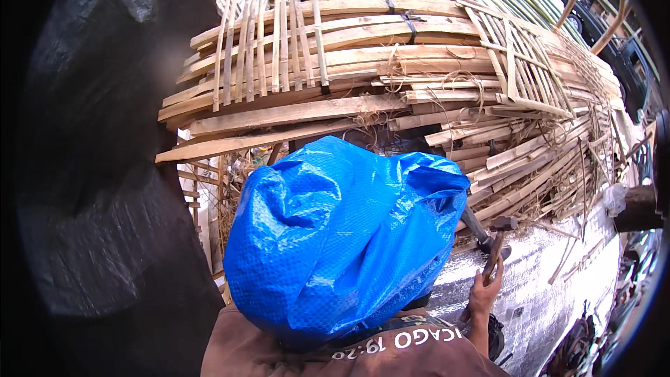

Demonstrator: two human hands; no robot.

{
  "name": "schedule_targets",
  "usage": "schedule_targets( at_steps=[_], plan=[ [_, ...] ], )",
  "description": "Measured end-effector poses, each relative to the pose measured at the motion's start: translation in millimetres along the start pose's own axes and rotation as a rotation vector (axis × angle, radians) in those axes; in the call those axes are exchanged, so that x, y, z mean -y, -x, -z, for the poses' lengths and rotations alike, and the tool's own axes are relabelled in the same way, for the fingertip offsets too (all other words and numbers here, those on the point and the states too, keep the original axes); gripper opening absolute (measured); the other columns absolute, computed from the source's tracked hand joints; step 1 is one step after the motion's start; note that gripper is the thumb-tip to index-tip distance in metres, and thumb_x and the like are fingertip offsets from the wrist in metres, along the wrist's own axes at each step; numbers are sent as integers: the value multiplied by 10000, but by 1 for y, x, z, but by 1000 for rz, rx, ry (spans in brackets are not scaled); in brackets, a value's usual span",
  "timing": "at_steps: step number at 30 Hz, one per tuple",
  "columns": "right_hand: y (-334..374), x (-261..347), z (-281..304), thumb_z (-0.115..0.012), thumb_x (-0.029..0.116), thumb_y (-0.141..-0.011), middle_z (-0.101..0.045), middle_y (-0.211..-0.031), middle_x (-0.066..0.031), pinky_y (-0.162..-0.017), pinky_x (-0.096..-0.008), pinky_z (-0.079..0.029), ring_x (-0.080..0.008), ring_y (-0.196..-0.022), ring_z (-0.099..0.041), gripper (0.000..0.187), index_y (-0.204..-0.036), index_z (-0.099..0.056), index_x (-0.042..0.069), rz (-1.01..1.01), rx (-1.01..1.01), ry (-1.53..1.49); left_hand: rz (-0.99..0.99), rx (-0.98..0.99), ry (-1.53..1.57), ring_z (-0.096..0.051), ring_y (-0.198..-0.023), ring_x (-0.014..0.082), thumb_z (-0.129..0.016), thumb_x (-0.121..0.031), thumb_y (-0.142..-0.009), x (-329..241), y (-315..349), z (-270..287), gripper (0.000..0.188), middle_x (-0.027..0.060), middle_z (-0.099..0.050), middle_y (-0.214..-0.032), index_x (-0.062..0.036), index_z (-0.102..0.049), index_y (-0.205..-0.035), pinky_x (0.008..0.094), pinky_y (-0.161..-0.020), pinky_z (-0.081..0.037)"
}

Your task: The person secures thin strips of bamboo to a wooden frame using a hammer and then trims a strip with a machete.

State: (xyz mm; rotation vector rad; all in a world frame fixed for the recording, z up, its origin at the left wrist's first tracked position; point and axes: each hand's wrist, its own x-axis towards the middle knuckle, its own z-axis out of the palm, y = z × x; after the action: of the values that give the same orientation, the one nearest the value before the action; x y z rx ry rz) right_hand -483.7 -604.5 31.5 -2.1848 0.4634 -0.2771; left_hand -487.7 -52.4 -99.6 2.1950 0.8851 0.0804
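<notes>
Head view | our right hand [484, 295] fist-gripped on hammer handle [494, 255], head just above it | our left hand hidden behind blue tarp bundle [342, 237], grip unknown | bamboo slat stack [391, 77] beyond | we'd judge: strike squarely, short swings

Light: bright, even daylight over the bamboo stack [391, 77].
Glare: silver sheet [551, 272] right of the stack shines.
Shadow: left of the stack, dark and blurred.
Edges: bent, black rim.
</notes>
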Motion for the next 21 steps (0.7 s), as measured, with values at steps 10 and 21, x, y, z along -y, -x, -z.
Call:
schedule_targets(
  at_steps=[10,21],
  plan=[
    [124,-42,-17,-625,143,-877,-632,-1088,-263,-782,-494,-511,-466,-940,-633,551,-1392,-443,70,-133,152,487,222,12,7,-521,-1104,247,-616,-316,-914,56,-29,11,349,81,-560,-1209,-129,-618,-1209,412,-939,-415],
    [41,-61,1,-704,142,-825,-540,-914,-118,-777,-357,-455,-253,-826,-535,393,-1179,-582,20,24,102,402,261,62,12,-527,-1063,227,-614,-289,-918,66,-74,1,326,73,-569,-1173,-123,-622,-1199,388,-912,-419]
  ],
)
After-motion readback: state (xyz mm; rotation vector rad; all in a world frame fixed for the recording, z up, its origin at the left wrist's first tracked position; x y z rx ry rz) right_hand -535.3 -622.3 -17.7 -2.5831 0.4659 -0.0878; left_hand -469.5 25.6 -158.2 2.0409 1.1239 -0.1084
